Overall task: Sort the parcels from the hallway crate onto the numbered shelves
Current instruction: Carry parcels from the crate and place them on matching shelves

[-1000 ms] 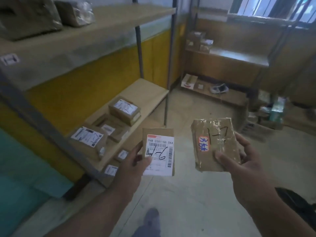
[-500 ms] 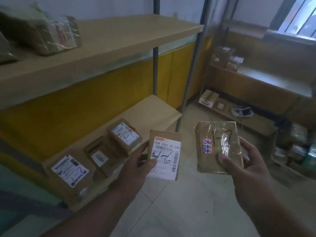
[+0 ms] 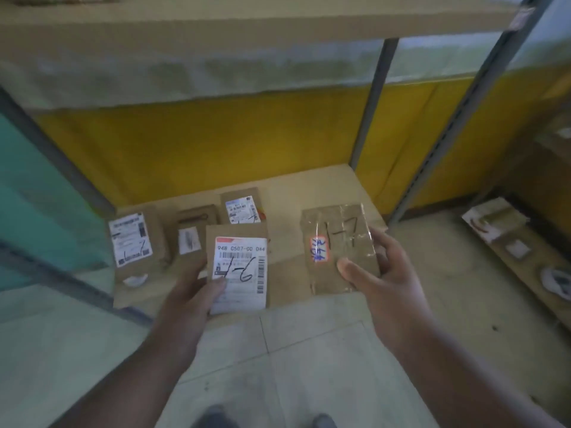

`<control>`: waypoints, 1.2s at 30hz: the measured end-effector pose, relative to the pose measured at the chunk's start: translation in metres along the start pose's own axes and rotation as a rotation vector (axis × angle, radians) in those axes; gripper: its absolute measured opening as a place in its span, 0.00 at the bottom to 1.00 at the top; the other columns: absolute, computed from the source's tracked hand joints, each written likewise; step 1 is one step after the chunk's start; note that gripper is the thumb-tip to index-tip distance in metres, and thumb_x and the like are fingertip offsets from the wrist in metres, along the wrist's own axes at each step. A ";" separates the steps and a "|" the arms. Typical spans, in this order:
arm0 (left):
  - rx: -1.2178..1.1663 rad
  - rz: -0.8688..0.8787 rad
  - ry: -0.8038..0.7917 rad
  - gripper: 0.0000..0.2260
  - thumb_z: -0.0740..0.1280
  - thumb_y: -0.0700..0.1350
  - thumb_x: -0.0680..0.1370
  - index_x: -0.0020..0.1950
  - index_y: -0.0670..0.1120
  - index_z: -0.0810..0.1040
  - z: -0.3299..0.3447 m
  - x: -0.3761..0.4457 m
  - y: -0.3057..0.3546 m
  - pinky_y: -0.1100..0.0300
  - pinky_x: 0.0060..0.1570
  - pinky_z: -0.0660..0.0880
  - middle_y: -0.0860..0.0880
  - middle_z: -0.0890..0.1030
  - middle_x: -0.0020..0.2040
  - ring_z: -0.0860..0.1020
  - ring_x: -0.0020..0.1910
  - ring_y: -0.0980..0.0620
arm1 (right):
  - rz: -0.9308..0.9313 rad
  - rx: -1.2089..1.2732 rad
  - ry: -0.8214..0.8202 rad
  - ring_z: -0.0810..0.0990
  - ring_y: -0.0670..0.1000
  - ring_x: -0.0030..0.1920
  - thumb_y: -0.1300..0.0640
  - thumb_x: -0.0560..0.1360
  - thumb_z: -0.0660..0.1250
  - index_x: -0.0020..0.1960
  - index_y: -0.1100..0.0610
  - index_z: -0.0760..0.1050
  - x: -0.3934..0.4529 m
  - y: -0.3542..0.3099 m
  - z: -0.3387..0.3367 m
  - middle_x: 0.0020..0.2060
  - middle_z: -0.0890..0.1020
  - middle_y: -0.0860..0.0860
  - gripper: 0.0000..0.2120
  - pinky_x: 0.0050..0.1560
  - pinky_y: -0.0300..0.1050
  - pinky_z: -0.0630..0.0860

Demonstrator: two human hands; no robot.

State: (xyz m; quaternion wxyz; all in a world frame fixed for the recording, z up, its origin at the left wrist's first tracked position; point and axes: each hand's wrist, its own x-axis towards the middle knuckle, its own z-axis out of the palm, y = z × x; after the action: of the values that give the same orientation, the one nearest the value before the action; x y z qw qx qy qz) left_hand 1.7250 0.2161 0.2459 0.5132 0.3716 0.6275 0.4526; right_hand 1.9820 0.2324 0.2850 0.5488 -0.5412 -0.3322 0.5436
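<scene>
Both parcels are now hanging squarely over the low shelf (image 3: 324, 186), which was off to the side a second ago. Left hand (image 3: 197, 291) is keeping its grip clamped on the labelled parcel (image 3: 238, 267); right hand (image 3: 380, 273) is pinching the taped parcel (image 3: 336, 242). Three shelved parcels (image 3: 136, 239) are lying below; these two are still waiting, so the sorting seems only partly done.

One head-worn view looks forward and steeply down from standing height, facing the low shelf (image 3: 324, 193) against the yellow wall (image 3: 216, 143). Both hands, left (image 3: 197, 291) and right (image 3: 383, 279), sit close below centre; the upper shelf (image 3: 247, 13) crosses the top, the floor (image 3: 309, 350) the bottom.
</scene>
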 end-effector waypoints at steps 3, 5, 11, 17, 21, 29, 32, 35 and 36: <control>0.018 -0.025 0.082 0.19 0.67 0.49 0.73 0.63 0.63 0.78 -0.003 -0.009 -0.001 0.48 0.57 0.74 0.61 0.85 0.54 0.83 0.54 0.55 | 0.030 -0.026 -0.071 0.86 0.57 0.51 0.70 0.71 0.73 0.70 0.54 0.69 0.024 0.001 0.004 0.52 0.86 0.56 0.32 0.49 0.51 0.83; 0.018 -0.043 0.090 0.24 0.68 0.53 0.69 0.65 0.64 0.77 -0.008 -0.010 0.003 0.42 0.60 0.74 0.58 0.85 0.56 0.83 0.56 0.52 | 0.040 -0.059 -0.114 0.86 0.56 0.52 0.68 0.70 0.75 0.71 0.52 0.68 0.037 0.001 0.012 0.52 0.86 0.55 0.34 0.50 0.53 0.82; -0.044 -0.111 0.161 0.25 0.71 0.53 0.67 0.65 0.62 0.78 -0.016 0.015 0.010 0.41 0.64 0.74 0.53 0.85 0.57 0.83 0.58 0.49 | 0.090 -0.053 -0.136 0.86 0.55 0.50 0.68 0.70 0.75 0.71 0.52 0.68 0.068 0.006 0.028 0.51 0.86 0.55 0.34 0.49 0.51 0.83; -0.090 -0.137 0.231 0.24 0.71 0.49 0.66 0.62 0.64 0.80 0.010 0.026 0.017 0.42 0.67 0.71 0.52 0.86 0.55 0.84 0.55 0.52 | 0.137 -0.114 -0.186 0.86 0.55 0.50 0.66 0.72 0.75 0.72 0.50 0.66 0.118 0.009 0.020 0.50 0.86 0.53 0.33 0.54 0.57 0.82; -0.181 -0.184 0.346 0.24 0.72 0.47 0.66 0.62 0.60 0.81 0.032 0.032 0.012 0.42 0.66 0.72 0.48 0.86 0.55 0.85 0.54 0.47 | 0.157 -0.209 -0.255 0.86 0.51 0.47 0.65 0.74 0.73 0.71 0.49 0.67 0.181 0.033 0.021 0.49 0.86 0.52 0.30 0.52 0.53 0.83; -0.226 -0.273 0.511 0.17 0.63 0.35 0.80 0.60 0.53 0.82 0.085 0.038 -0.008 0.47 0.55 0.77 0.45 0.87 0.51 0.86 0.48 0.46 | 0.153 -0.505 -0.364 0.82 0.42 0.40 0.62 0.74 0.72 0.70 0.56 0.66 0.289 0.123 0.033 0.46 0.82 0.47 0.27 0.39 0.40 0.77; -0.222 -0.296 0.522 0.18 0.64 0.35 0.80 0.66 0.52 0.79 0.093 0.043 -0.018 0.45 0.60 0.76 0.45 0.87 0.53 0.85 0.52 0.45 | 0.151 -0.605 -0.361 0.83 0.45 0.44 0.52 0.68 0.75 0.69 0.56 0.68 0.304 0.147 0.033 0.49 0.84 0.49 0.32 0.46 0.48 0.82; -0.210 -0.316 0.530 0.18 0.65 0.36 0.80 0.66 0.54 0.79 0.100 0.045 -0.021 0.43 0.63 0.75 0.46 0.87 0.53 0.85 0.53 0.45 | 0.150 -0.723 -0.376 0.81 0.53 0.55 0.43 0.66 0.72 0.71 0.51 0.66 0.306 0.162 0.032 0.61 0.80 0.52 0.36 0.55 0.53 0.80; -0.213 -0.322 0.527 0.18 0.65 0.36 0.80 0.65 0.54 0.79 0.103 0.045 -0.021 0.42 0.62 0.75 0.46 0.87 0.52 0.85 0.53 0.45 | 0.138 -0.784 -0.393 0.80 0.54 0.56 0.44 0.69 0.71 0.73 0.51 0.64 0.303 0.162 0.033 0.64 0.77 0.51 0.36 0.55 0.50 0.78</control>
State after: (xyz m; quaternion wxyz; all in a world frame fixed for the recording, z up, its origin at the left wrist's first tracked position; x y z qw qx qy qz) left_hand 1.8167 0.2707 0.2052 0.4340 0.0819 0.7385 0.5094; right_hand 1.9692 0.5014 0.0692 0.1909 -0.6159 -0.5745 0.5042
